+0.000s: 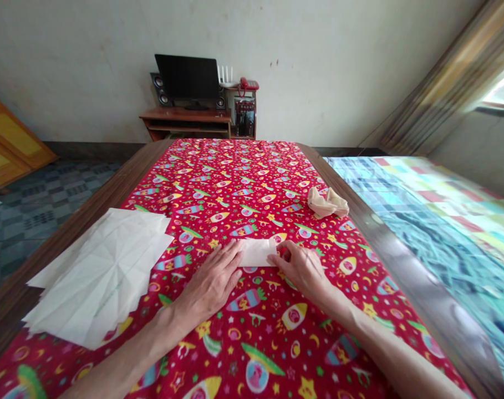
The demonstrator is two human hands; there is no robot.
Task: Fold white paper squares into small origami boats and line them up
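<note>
Red cloth (pixel 245 191) over the worktop (pixel 114 185). At centre, a narrow white strip (pixel 255 253), folded, seemingly only partway through. Left grip (pixel 214 277) unclenched, flat on one end; right grip (pixel 304 269) at the other, pinching or merely pressing, impossible to tell which. Perhaps finished: one shaped cream piece (pixel 329 204), off to the right. Probably left: creased sheets (pixel 122 266), stacked at left.

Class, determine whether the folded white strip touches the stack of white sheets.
Apart: the head view shows red cloth between the folded strip and the stack.
</note>
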